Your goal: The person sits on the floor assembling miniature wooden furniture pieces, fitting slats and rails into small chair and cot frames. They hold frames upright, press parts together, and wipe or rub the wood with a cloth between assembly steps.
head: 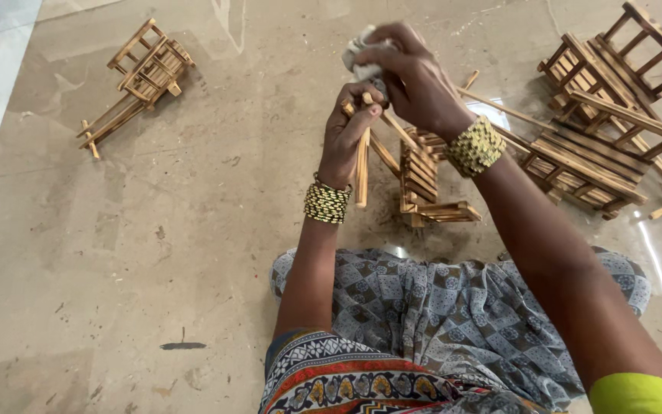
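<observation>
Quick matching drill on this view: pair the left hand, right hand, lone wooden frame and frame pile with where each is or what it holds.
1. left hand
2. right hand
3. lone frame
4. frame pile

a. far right of the floor
b. grips a white cloth
c. far left of the floor
d. grips a wooden slat

Pairs: 1-d, 2-b, 3-c, 4-a
</observation>
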